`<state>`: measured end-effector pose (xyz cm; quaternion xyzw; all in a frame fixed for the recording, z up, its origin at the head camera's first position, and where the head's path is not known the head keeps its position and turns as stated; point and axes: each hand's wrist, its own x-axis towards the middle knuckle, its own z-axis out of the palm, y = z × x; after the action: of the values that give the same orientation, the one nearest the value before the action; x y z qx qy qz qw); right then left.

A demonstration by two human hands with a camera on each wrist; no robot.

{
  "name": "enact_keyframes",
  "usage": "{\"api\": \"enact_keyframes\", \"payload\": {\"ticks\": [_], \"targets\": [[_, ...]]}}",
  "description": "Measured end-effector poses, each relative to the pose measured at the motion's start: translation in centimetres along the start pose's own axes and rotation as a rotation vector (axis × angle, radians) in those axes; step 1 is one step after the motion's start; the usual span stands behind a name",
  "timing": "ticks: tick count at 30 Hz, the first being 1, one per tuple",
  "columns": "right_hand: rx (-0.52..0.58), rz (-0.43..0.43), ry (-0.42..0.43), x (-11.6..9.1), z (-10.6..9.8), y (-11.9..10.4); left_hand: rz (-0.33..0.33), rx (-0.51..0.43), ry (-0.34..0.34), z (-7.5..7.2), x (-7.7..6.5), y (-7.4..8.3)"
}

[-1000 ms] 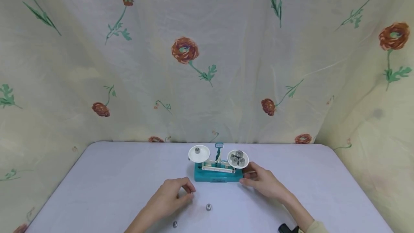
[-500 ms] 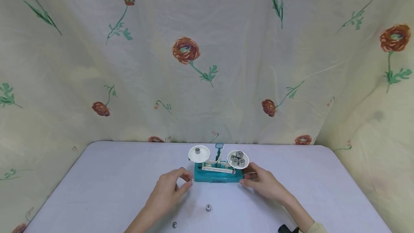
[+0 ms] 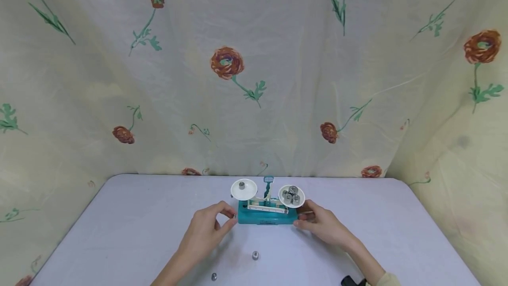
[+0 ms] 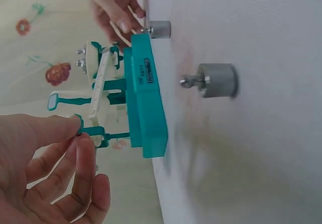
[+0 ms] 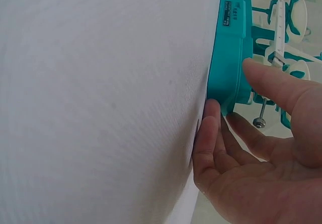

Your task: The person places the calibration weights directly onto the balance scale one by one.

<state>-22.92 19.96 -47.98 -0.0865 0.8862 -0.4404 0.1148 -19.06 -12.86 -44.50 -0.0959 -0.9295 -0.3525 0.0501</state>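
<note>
A teal balance scale (image 3: 267, 218) with two white pans stands on the table. One metal weight (image 3: 241, 185) sits in its left pan (image 3: 251, 191), and several weights (image 3: 293, 195) crowd the right pan (image 3: 282, 201). My left hand (image 3: 206, 228) pinches a small silvery piece (image 3: 234, 216), apparently a small weight, between thumb and forefinger just left of the base; the fingers mostly hide it. At the base's right end my right hand (image 3: 323, 226) grips the scale, thumb (image 5: 274, 83) along one edge and fingertips against the end.
Two loose weights stand on the pale table, one (image 3: 255, 255) in front of the scale, another (image 3: 214, 276) nearer the front edge. A black object (image 3: 349, 280) lies by the right forearm. Flowered cloth (image 3: 293, 78) hangs behind and at the sides.
My left hand has moved forward, from in front of the base's left corner to beside it, still pinching the small piece. The right hand stays on the scale.
</note>
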Motion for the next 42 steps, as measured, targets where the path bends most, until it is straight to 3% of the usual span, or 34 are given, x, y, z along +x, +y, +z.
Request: {"api": "enact_keyframes", "payload": {"ticks": [10,21,28,42], "targets": [[-0.005,0.017,0.004,0.0,0.1,-0.1,0.035,0.019,0.091,-1.0,0.8,0.5],[-0.007,0.017,0.008,0.0,0.3,0.2,0.052,0.008,0.118,-0.7,1.7,1.2],[-0.009,0.009,0.008,0.0,0.1,0.0,0.063,0.037,0.168,-0.7,2.1,1.5],[0.000,0.026,0.009,0.1,0.1,0.0,0.079,0.073,0.204,-0.4,3.0,2.1]]}}
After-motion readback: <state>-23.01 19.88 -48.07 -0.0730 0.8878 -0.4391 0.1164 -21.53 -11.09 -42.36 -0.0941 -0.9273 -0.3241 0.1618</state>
